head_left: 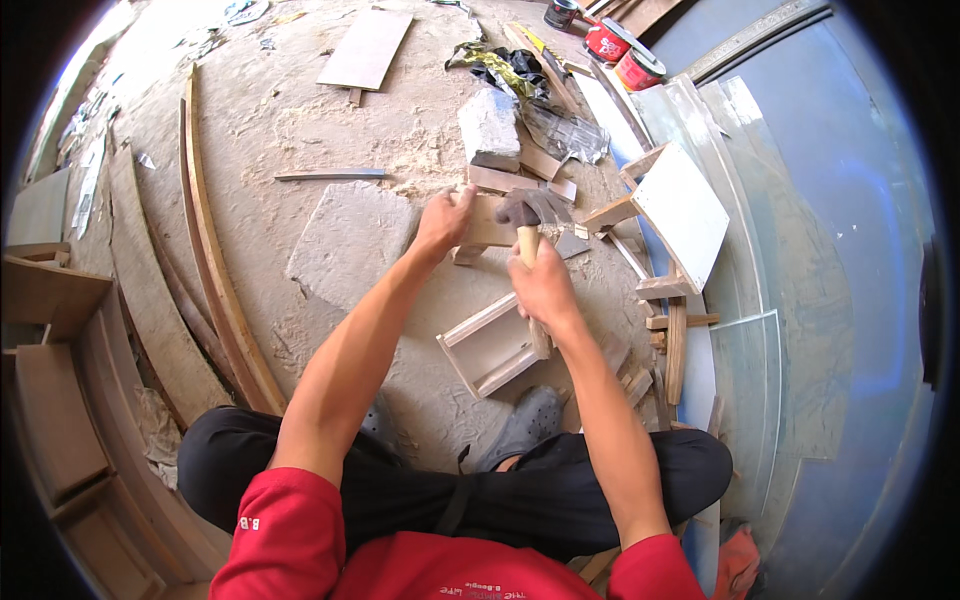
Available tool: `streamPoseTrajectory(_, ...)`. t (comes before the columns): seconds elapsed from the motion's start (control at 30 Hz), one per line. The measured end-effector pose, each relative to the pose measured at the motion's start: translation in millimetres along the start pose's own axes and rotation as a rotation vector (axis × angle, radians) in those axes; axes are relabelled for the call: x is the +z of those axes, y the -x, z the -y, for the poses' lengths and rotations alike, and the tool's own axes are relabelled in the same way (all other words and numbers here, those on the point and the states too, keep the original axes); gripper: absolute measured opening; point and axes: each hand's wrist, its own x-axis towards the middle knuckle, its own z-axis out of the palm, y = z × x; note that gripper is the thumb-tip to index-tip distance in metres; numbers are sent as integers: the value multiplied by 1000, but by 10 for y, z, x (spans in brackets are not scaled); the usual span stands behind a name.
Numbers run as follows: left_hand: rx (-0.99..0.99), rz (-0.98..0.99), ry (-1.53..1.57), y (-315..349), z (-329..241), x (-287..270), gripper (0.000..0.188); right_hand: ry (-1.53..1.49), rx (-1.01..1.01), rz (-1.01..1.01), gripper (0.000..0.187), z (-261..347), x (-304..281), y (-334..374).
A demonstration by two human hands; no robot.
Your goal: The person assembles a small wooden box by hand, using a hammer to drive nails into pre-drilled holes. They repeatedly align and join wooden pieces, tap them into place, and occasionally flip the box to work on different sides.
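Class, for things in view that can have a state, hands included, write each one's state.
Left hand: closed on the wooden piece
Right hand: closed around the hammer
Hammer: held by its handle
Wooden frame: lying on the floor
Red cans: upright
Stone slab: lying flat
Grey clogs: worn

Looks steeply down and forward from head height, in wide fisheye, over left hand (447, 218), right hand (543, 283) and floor (250, 180).
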Motion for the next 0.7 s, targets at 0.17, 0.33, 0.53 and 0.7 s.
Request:
streamPoseTrajectory(0.17, -20, -52, -8, 12, -1, -33, 66, -98, -19, 22, 27, 302, -78, 34)
streamPoseTrajectory(0.33, -10, 12, -70, 79, -108, -60, 69, -96, -117, -224, 27, 184, -45, 34)
streamPoseTrajectory(0.53, -64, 10, -125, 43, -75, -54, 73, -27, 65, 99, 29, 305, -86, -15)
streamPoseTrajectory(0.7, 25, -85, -175, -34, 14, -50, 73, -12, -64, -94, 30, 347, -98, 44)
